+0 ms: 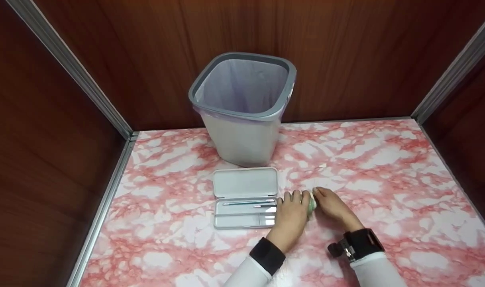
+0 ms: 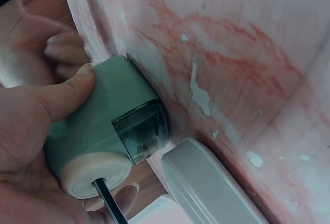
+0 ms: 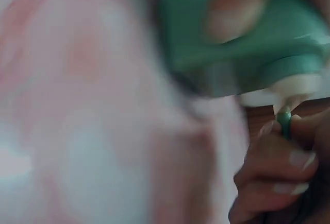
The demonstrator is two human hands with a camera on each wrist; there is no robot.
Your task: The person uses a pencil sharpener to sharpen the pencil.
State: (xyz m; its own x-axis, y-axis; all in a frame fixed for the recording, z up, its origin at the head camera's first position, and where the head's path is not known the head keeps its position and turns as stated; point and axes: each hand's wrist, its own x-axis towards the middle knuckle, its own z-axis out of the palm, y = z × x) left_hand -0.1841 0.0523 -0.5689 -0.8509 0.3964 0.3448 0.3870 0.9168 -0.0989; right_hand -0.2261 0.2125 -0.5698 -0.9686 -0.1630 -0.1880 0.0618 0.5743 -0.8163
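Observation:
A mint-green pencil sharpener (image 1: pixel 311 204) lies on the pink marbled table (image 1: pixel 385 167) between both hands. My left hand (image 1: pixel 292 213) grips it, thumb (image 2: pixel 67 92) pressed along its top. My right hand (image 1: pixel 333 205) holds its other side with its fingers (image 2: pixel 56 49). In the left wrist view the sharpener (image 2: pixel 103 126) shows a clear shavings window and a white round end with a dark pencil (image 2: pixel 108 203) stuck in it. In the blurred right wrist view the sharpener (image 3: pixel 232 44) is close, and curled fingers (image 3: pixel 273 167) pinch the green pencil (image 3: pixel 283 118); I cannot tell whose they are.
An open grey pencil case (image 1: pixel 245 197) lies just left of my hands, with a thin green pen (image 1: pixel 246 203) in its lower tray. A grey waste bin (image 1: pixel 244 107) with a liner stands behind it. Brown wooden walls close in the table on three sides.

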